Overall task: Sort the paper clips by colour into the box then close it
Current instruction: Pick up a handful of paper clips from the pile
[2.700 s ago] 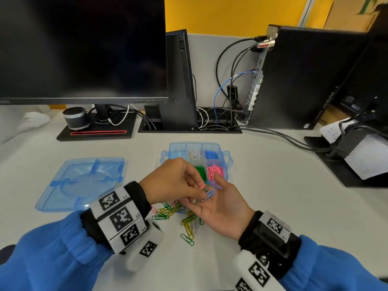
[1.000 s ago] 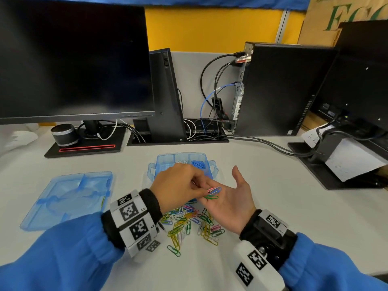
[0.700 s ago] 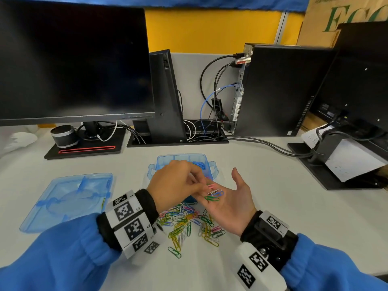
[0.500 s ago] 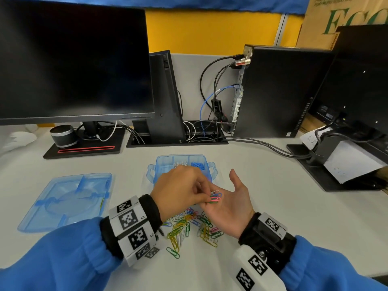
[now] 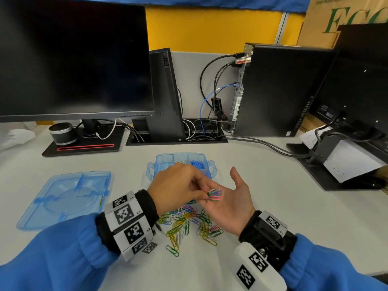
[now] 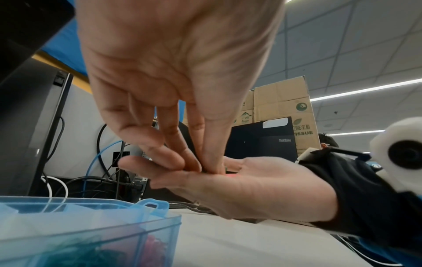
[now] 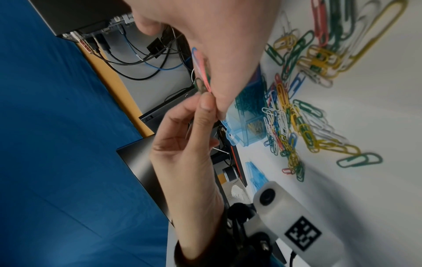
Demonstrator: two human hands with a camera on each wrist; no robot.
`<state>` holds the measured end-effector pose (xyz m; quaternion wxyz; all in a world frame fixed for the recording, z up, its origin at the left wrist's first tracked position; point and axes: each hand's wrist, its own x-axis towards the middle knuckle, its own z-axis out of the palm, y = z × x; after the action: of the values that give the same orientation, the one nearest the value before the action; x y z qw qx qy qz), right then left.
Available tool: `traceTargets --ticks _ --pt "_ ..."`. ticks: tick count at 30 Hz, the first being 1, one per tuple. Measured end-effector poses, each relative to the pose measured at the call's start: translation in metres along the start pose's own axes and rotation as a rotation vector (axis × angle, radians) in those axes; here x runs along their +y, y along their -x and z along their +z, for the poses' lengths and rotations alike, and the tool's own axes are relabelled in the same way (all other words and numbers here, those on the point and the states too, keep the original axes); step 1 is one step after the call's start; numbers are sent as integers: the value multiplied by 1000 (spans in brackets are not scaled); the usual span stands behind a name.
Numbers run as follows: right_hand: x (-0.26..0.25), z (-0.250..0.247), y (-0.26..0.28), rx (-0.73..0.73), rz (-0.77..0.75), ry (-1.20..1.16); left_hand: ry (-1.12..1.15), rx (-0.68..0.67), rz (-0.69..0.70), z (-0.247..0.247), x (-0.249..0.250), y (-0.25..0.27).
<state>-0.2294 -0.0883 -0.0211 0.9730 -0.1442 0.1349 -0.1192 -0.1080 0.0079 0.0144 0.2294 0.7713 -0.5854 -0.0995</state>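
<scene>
My right hand (image 5: 228, 204) is held flat with the palm up, just above the table (image 5: 262, 185), and its fingers are straight and relaxed. A few paper clips (image 5: 214, 195) lie on my right palm: a pink one, a blue one, a green one and a white one, all close together. My left hand (image 5: 176, 186) comes in from the left and its fingers (image 6: 212, 155) are bent down onto that little bunch. My thumb and first finger are pressed together on the clips, pinching them, but I cannot tell which colour I have hold of. The box (image 5: 180, 164) sits on the table just behind my hands, open, with no lid on it. In its back part I can see blue clips on the right and white ones beside them on the left. From my left wrist view the near part of the box holds green clips and pink ones. The lid (image 5: 63, 198) lies flat on the table well off to the left of the box. Under my hands is the pile of loose clips (image 5: 186, 223), with yellow, green, white, blue and pink all mixed up. One green clip (image 5: 172, 250) lies a bit apart at the near edge of the pile.
</scene>
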Motion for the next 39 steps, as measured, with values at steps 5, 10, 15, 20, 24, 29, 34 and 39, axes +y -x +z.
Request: traceTargets --ticks 5,10,15,20,24,29,34,39 --pt "0 -6 -3 -34 6 6 -47 -30 13 -1 0 -1" --pt "-2 -10 -4 8 8 6 -243 -73 176 -4 5 1" --pt "-3 -9 -5 58 -10 -11 -319 -45 222 -10 5 -1" --pt "-4 -8 -4 97 -19 -13 -331 -19 205 -16 -4 -5" --pt "-5 -8 -5 131 -27 9 -332 28 164 -23 -11 -10" --pt "-6 -9 -6 148 -36 13 -377 191 -47 -24 -32 -18" --pt "-8 -9 -7 119 -42 38 -320 192 -161 -14 -39 -20" --pt "-8 -12 -7 153 -57 37 -255 171 -206 -7 -47 -23"
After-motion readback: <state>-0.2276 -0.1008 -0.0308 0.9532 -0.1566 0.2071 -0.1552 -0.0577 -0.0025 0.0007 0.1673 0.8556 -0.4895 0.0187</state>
